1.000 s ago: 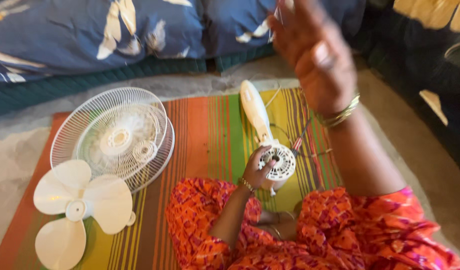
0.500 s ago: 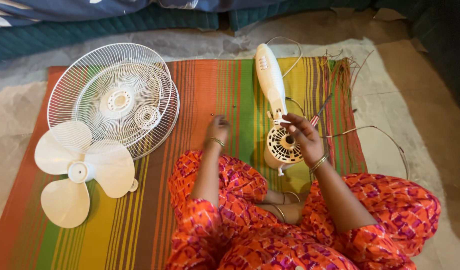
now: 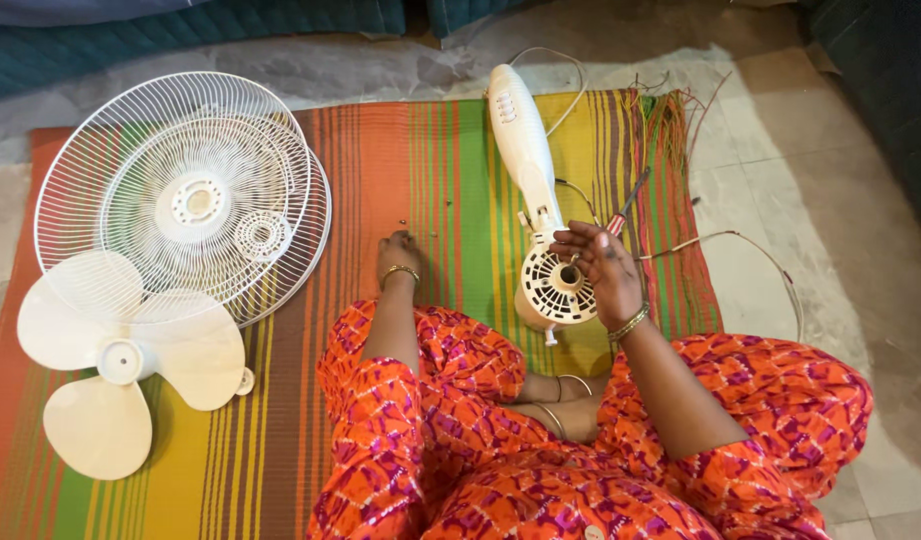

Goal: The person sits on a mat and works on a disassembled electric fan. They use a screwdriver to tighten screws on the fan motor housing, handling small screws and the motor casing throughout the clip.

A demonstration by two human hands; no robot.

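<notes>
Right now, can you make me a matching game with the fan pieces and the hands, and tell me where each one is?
1. fan blade
2. wire grilles
3. left hand
4. right hand

a. resting on the striped mat, near tiny screws
b. at the fan motor, holding a screwdriver
c. stacked, far left
d. near left corner

Pairs: 1-d, 2-c, 3-a, 4-b

Mat open; grilles block leftward
</notes>
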